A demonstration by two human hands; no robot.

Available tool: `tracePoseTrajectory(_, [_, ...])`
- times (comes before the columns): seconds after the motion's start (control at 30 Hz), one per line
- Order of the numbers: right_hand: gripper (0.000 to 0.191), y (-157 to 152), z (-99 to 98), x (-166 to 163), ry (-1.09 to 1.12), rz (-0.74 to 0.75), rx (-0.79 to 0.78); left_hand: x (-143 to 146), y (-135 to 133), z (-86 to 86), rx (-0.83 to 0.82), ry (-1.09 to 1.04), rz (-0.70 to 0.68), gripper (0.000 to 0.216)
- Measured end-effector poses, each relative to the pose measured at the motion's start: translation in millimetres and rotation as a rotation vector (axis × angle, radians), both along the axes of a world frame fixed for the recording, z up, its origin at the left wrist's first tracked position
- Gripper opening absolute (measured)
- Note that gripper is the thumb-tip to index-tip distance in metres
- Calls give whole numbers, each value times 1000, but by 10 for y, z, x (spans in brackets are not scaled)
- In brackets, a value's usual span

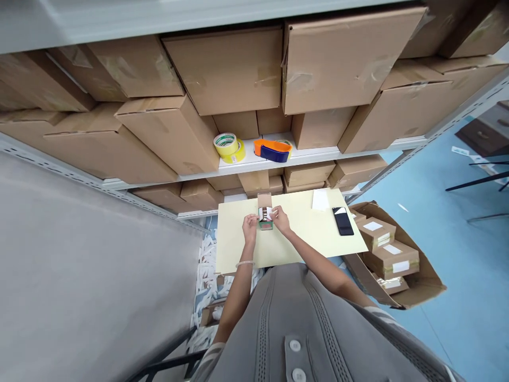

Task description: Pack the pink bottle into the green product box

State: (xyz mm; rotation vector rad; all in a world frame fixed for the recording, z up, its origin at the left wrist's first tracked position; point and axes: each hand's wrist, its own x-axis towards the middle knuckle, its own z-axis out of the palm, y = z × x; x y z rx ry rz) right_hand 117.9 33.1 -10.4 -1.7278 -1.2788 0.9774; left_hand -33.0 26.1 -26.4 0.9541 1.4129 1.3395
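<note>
A small open cardboard box (265, 225) stands on a pale yellow board (302, 239), with its brown lid flap (264, 200) folded back away from me. A white paper or card item (265, 214) sits at the box's mouth. My left hand (249, 228) pinches its left side, and my right hand (281, 220) grips it from the right. The fingers hide part of the box opening, so the contents are hard to make out. A pale bangle (245, 263) circles my left wrist.
A black smartphone (342, 220) and a white sheet (320, 200) lie on the board. Cardboard cartons fill metal shelves (278, 164) ahead, with tape rolls (227, 147) on one. An open carton of parcels (392, 260) sits right; white packing strips (207, 276) lie left.
</note>
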Motion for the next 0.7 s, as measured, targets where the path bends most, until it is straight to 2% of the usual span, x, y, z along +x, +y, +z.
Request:
tracePoseTrajectory(0.1, [19, 8, -32, -5, -90, -31, 7, 41, 89, 4, 10, 58, -16, 26])
tracePoseTrajectory(0.2, [33, 12, -81, 14, -90, -37, 17, 67, 159, -5, 15, 102, -1, 38])
tracePoseTrajectory(0.3, [43, 54, -111, 57, 5, 15, 88, 68, 186, -28, 20, 154, -67, 52])
tracePoseTrajectory(0.4, [48, 102, -112, 105, 136, 53, 140, 52, 183, -50, 21, 154, -177, 52])
tracePoseTrajectory(0.57, [35, 71, -98, 125, 216, 78, 211, 15, 164, -55, 48, 155, -212, 42])
tracePoseTrajectory(0.7, [28, -7, -104, 121, 328, 151, 192, -42, 107, -23, 49, 155, -189, 36])
